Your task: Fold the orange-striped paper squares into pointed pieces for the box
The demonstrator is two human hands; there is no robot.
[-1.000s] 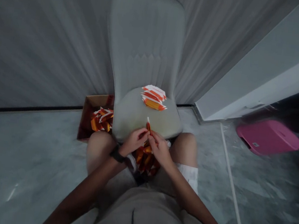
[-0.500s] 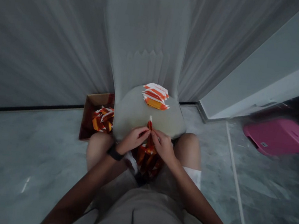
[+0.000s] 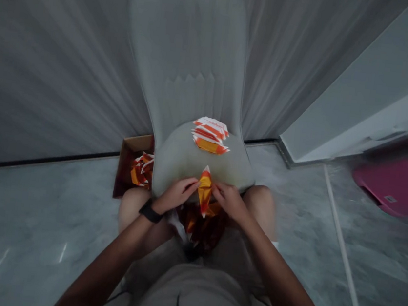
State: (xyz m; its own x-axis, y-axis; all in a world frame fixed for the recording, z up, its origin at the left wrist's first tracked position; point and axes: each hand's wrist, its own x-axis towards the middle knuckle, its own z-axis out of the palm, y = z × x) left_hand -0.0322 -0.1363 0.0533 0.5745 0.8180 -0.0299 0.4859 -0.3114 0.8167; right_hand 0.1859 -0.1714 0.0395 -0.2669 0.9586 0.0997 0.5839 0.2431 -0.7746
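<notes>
Between my hands, over the front edge of the chair seat, is a folded paper piece (image 3: 204,192), gold in the middle with red and white pointed ends. My left hand (image 3: 178,193) pinches its left side, and my right hand (image 3: 228,200) pinches its right side. The piece stands lengthwise, its gold face spread toward me. Beyond it, a fanned stack of folded papers (image 3: 211,135) in white, orange and gold lies on the chair seat. Below my hands, several more gold and red folded pieces (image 3: 204,229) sit between my legs, partly in shadow.
A grey chair (image 3: 191,38) faces me, its back near a curtain-like grey wall (image 3: 53,57). Left of the seat stands a cardboard box (image 3: 124,163) with several folded pieces (image 3: 142,169) inside. A pink bin (image 3: 402,185) is on the floor at the right.
The paper piece was narrow and closed between my fingertips; now it is spread wide, showing its gold face. My hands have moved apart, and the view has shifted slightly.
</notes>
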